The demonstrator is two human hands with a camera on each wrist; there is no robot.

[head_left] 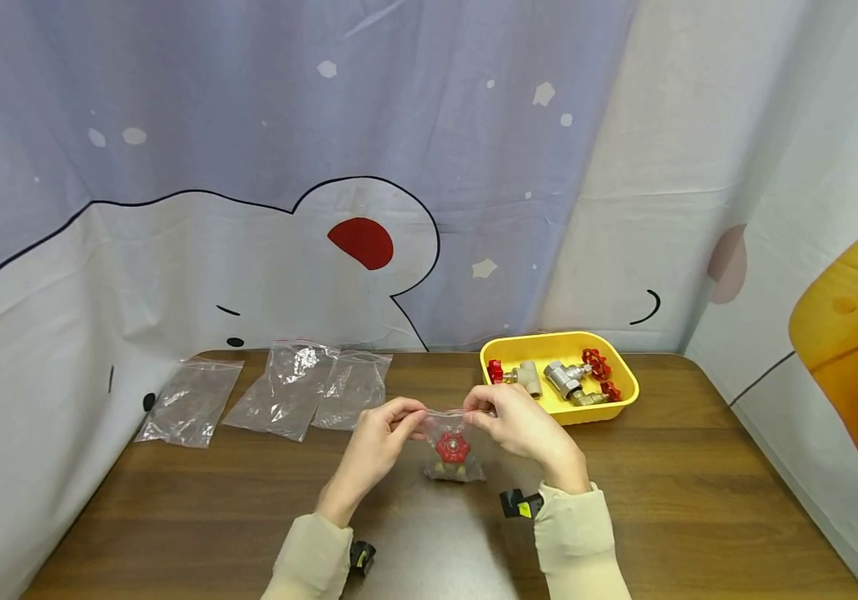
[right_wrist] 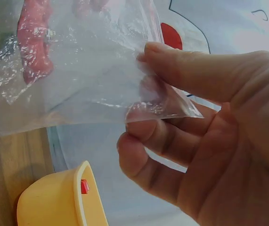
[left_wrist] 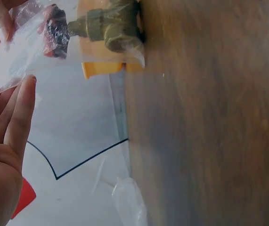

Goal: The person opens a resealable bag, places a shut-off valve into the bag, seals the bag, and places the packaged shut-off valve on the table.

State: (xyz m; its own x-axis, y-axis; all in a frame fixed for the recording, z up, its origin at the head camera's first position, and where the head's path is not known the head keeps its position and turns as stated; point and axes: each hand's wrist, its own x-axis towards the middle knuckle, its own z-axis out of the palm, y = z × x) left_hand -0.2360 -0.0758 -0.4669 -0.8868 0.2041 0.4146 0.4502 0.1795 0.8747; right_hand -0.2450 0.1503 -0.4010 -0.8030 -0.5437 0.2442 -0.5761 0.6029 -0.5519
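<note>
- The left hand pinches one end of the top edge of a clear bag.
- The right hand pinches the other end, thumb on one side and fingers on the other.
- So the top edge runs side to side, from hand to hand, with just a small gap between the fingertips. That line matters most here.
- The valve sits low in the bag, below both hands and between them. It is about in the middle, so neither hand is clearly nearer.
- The valve's long way goes up and down, with its red wheel on top (like a little flower on a stem) and its body underneath.
- The wheel is the part closest to the bag's top, and there is some loose plastic between it and the fingers.
- Whether the top is zipped is too small to tell. Whether the bag's bottom touches the tabletop is hard to tell too.
- The yellow tray, with other valves in it, is just past the right hand.
- Three flat bags lie on the left hand's side, farther back.
</note>
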